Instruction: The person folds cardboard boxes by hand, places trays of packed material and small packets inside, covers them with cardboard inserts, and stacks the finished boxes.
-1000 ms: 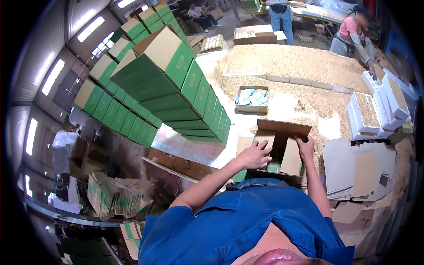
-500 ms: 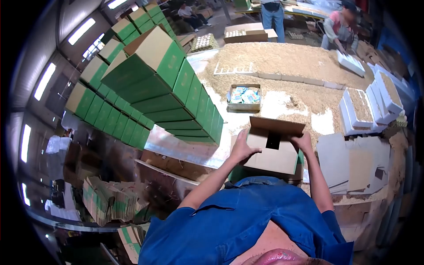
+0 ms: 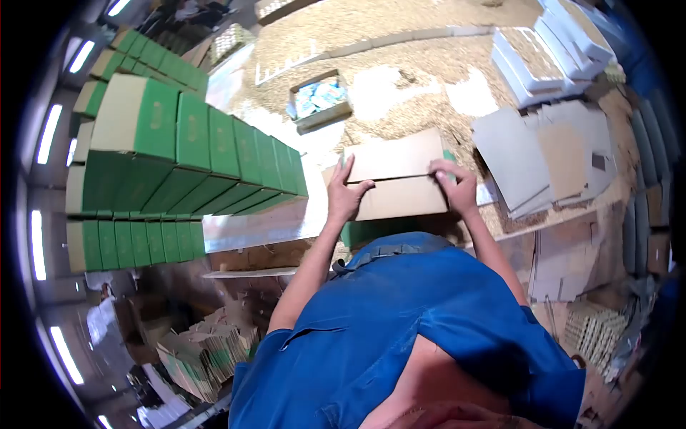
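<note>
A cardboard box with green sides stands in front of my body. Its two brown top flaps lie nearly flat, with a narrow gap between them. My left hand grips the box's left edge, thumb over the near flap and fingers along the side. At the right edge, my right hand is closed around the corner where the flaps meet, its fingers curled. What is inside the box is hidden by the flaps.
To the left rise stacked green boxes. Beyond my box sits an open carton of blue-white packets on a surface strewn with grain-like husks. Flat cardboard sheets and white foam boxes are at the right.
The box's raised far flap has come down, covering the dark opening. Both hands stay at the box's sides. The camera view has tilted down and shifted.
</note>
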The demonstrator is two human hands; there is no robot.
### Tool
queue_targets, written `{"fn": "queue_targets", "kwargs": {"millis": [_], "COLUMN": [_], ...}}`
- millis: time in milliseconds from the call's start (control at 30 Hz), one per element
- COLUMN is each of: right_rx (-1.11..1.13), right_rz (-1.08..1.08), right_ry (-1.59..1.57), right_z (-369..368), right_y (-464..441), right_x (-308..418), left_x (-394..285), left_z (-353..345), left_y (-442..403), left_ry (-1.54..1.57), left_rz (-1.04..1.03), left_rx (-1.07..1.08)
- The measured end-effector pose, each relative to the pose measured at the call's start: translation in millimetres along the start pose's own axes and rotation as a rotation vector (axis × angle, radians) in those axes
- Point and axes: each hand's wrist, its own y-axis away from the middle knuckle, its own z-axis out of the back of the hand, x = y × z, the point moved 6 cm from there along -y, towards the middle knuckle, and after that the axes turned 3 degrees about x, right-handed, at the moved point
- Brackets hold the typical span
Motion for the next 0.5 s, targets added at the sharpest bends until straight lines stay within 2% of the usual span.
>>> {"fn": "queue_targets", "kwargs": {"millis": [33,67,100,167,200,233,300,367,433,500], "right_rx": [-0.062,-0.142,-0.033,0.23,0.393,0.498,0.322,0.218,0.147,0.056], "right_rz": [-0.091,-0.118,-0.099,-0.433,-0.51,-0.301,-0.289,-0.346,-0.31,-0.302], "right_ry": [-0.064,-0.045,0.071,0.041,-0.04,0.359,0.095,0.105,0.498,0.539], "right_z": [14,30,40,35,18,0,-22,-17,0,16], "right_y": [-1,3,6,36,56,64,70,55,29,-2], "right_x": [-7,-27,-44,-76,-84,-75,-48,-37,-9,45], "left_x": [-5,-5,-5,-8,-7,-8,-7,3,-26,-50], "left_z": [2,1,1,1,2,3,7,18,44,65], "left_y": [0,-1,-1,-1,-1,-1,-4,-15,-28,-50], "left_ry": [-0.037,-0.012,0.011,-0.034,-0.048,-0.062,-0.095,-0.029,0.049,0.1], "left_rz": [-0.061,-0.034,-0.006,-0.026,-0.035,-0.044,-0.059,-0.107,0.052,-0.123], "left_rx": [-0.002,0.015,0.029,0.038,0.031,0.022,0.011,0.002,0.123,0.209]}}
